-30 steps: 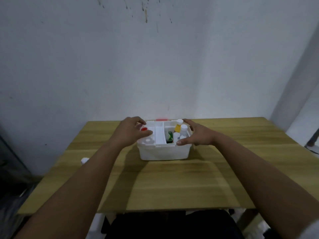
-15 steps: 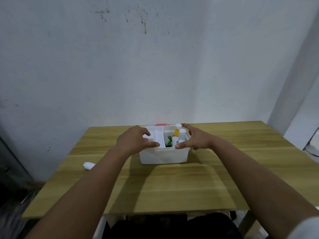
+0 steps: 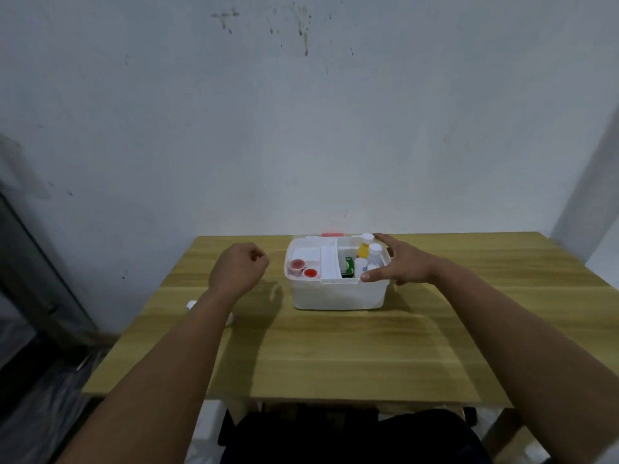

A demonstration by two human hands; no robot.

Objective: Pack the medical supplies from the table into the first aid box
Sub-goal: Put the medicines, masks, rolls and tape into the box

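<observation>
The white first aid box (image 3: 336,294) stands open near the far middle of the wooden table (image 3: 335,346). Its left compartment holds two red-capped jars (image 3: 303,268). The right side holds white bottles (image 3: 366,261), a yellow bottle (image 3: 362,249) and a green pack (image 3: 349,265). My right hand (image 3: 400,264) grips the box's right rim, thumb on the front edge and fingers on the back corner. My left hand (image 3: 239,267) hovers left of the box with fingers curled and nothing in it. A small white object (image 3: 191,305) lies on the table by my left forearm, mostly hidden.
A grey-white wall rises right behind the table. A red part (image 3: 332,234) shows behind the box's back edge. Dark furniture stands at the far left beyond the table's left edge.
My left hand has let go of the box's left rim and pulled back to the left, uncovering the red-capped jars. My right hand stays on the right rim.
</observation>
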